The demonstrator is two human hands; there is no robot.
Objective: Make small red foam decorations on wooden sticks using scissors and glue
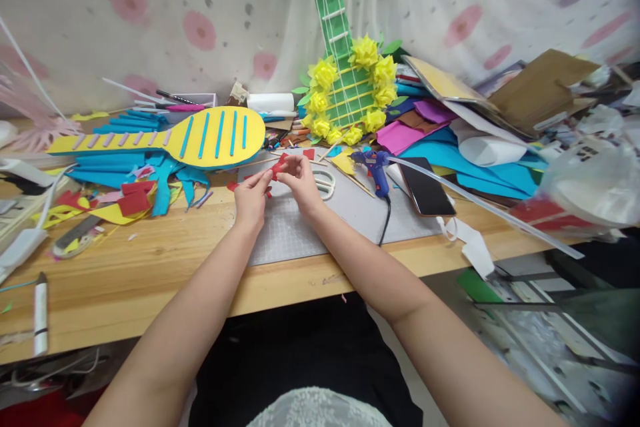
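Note:
Between my two hands, above the grey cutting mat [285, 240], is a small red paper piece [278, 167]. My left hand [251, 199] pinches its near left side, and my right hand [303, 183] pinches it from the right with bent fingers. Its exact shape is partly hidden by the fingers. More red scraps [309, 154] lie on the mat around the hands. White-handled scissors [326, 185] rest just right of my right hand, their blades out of sight. A blue glue gun [375, 170] with a long clear glue stick lies farther right.
A yellow paper guitar [215, 137] lies on blue strips at left. Behind stands a green guitar [340, 90] ringed with yellow flowers. A black phone [427, 188] lies right of the glue gun. Coloured sheets [450, 147] and a plastic bag [590, 180] crowd the right side.

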